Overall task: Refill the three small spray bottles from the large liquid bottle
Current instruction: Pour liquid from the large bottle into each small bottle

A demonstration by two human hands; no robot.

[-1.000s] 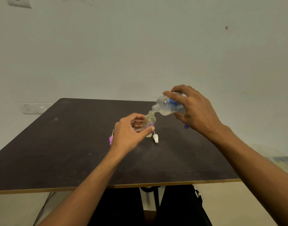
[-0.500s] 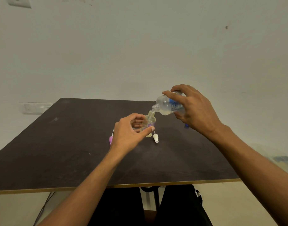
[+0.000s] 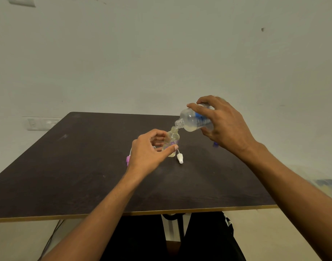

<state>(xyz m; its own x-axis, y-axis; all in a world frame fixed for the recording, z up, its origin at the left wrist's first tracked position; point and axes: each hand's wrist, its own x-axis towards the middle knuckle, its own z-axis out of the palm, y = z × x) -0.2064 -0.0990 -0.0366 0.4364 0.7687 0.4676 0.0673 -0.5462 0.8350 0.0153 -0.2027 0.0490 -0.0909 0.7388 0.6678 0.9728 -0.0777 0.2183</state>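
Filling a small clear spray bottle (image 3: 171, 141), uncapped and upright on the dark brown desk (image 3: 76, 166), gripped by the curled thumb and fingers of the left hand (image 3: 150, 153), from a large clear plastic bottle (image 3: 194, 121) with a blue label, tipped neck-down just above its mouth in the wrapped right hand (image 3: 223, 125). Seemingly mid-refill on this one, pale liquid partway up; other two not in view. Counted: one small bottle, one large, one white spray head (image 3: 180, 158) just beside it, one purple spray head (image 3: 128, 160) by the left wrist.

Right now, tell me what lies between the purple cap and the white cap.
In the head view, the left hand lies between the purple cap and the white cap, holding the small bottle upright beside the white cap.
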